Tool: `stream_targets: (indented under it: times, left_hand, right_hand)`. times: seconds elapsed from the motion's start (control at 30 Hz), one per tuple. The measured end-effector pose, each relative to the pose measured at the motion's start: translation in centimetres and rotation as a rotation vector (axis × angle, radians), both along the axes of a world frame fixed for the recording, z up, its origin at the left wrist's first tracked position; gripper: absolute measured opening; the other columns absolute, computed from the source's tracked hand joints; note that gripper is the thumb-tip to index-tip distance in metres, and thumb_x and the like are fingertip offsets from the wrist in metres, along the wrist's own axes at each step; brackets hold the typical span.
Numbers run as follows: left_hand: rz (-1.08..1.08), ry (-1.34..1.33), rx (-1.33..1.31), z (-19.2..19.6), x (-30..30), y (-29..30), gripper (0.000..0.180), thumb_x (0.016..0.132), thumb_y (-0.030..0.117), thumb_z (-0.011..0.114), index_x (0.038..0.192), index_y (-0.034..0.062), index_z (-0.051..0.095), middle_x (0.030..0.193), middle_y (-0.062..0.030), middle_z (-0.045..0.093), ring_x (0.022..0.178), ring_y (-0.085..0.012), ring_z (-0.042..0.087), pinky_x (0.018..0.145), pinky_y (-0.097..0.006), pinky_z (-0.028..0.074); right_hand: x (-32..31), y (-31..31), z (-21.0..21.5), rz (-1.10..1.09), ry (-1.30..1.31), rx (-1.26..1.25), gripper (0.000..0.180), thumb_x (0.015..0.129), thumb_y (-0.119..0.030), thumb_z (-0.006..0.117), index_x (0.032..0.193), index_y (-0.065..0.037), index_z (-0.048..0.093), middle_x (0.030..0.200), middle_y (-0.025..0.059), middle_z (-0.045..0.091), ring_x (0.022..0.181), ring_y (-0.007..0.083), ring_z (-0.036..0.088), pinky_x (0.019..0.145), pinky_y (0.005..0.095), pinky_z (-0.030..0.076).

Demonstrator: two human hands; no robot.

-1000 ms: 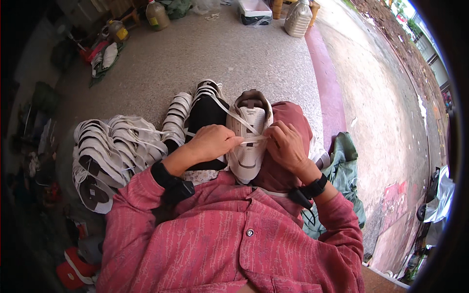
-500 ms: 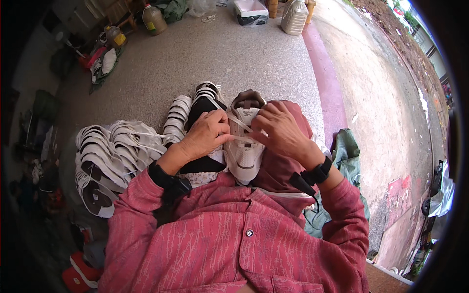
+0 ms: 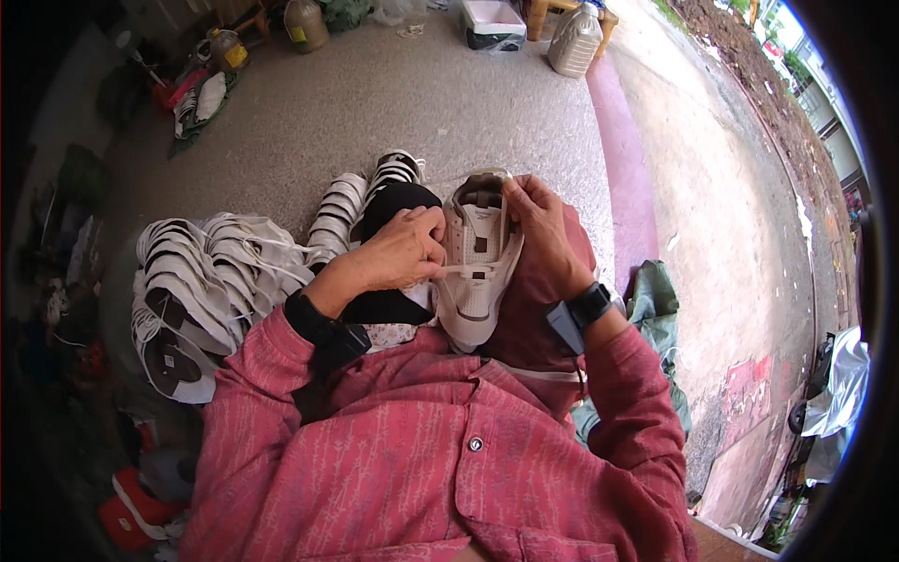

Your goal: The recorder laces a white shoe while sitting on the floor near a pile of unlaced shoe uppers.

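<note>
A pale sneaker (image 3: 468,314) with a brown lining rests between my legs, its toe toward me and its heel away. A flat whitish lace (image 3: 476,270) crosses the lower part of its tongue. Just left of the shoe, my left hand (image 3: 405,249) is closed, thumb and fingers pinching one end of that lace. At the upper right, beside the ankle collar, my right hand (image 3: 541,225) is closed in a pinch on the other stretch of lace. That lace runs along the shoe's right side. The upper eyelets on the left look unlaced.
Nested rows of white sneakers (image 3: 187,281) lie to my left, and more stacked shoes (image 3: 339,211) stand ahead of my left leg. Green cloth (image 3: 653,304) lies at my right. Farther off are a filled plastic jug (image 3: 575,42), a white tub (image 3: 493,17) and brown bottles (image 3: 306,26).
My right hand has moved up and away from me to the shoe's collar, drawing the lace with it. My left hand stays near the lace at the left side.
</note>
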State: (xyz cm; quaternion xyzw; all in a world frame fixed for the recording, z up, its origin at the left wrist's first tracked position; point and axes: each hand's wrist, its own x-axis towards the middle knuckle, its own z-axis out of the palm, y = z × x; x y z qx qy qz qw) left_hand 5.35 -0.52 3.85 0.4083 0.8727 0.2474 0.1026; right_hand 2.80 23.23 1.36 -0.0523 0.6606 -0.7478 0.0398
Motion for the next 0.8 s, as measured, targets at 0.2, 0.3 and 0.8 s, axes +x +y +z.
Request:
stream_targets:
  times: [0.2,0.3,0.8]
  left_hand:
    - [-0.013,0.002,0.012,0.1,-0.2,-0.2,0.023,0.079,0.028,0.072,0.072,0.0075,0.066,0.098,-0.0087,0.048,0.099,-0.0277,0.048,0.090,-0.037,0.036]
    - [0.052,0.037,0.045,0.2,0.1,0.2,0.023,0.077,0.031,0.073,0.076,0.0088,0.065,0.093,-0.0079,0.052,0.096,-0.0259,0.053,0.088,-0.036,0.040]
    - [0.248,0.311,0.076,-1.1,2.3,5.7,0.015,0.074,0.017,0.074,0.081,0.0069,0.065,0.095,-0.0067,0.053,0.093,-0.0254,0.053,0.082,-0.036,0.039]
  right_hand:
    - [0.5,-0.1,-0.8,-0.049,-0.064,-0.210,0.022,0.100,-0.027,0.055,0.094,-0.006,0.056,0.078,-0.0038,0.054,0.071,0.0041,0.046,0.064,0.0195,0.038]
    - [1.5,0.3,-0.4,0.000,0.014,-0.145,0.022,0.101,-0.028,0.053,0.096,-0.006,0.054,0.081,-0.0030,0.055,0.075,0.0046,0.047,0.069,0.0189,0.040]
    - [1.8,-1.9,-1.1,-0.046,0.131,-0.014,0.016,0.102,-0.021,0.049,0.099,-0.005,0.050,0.073,-0.0010,0.055,0.067,0.0052,0.049,0.062,0.0200,0.042]
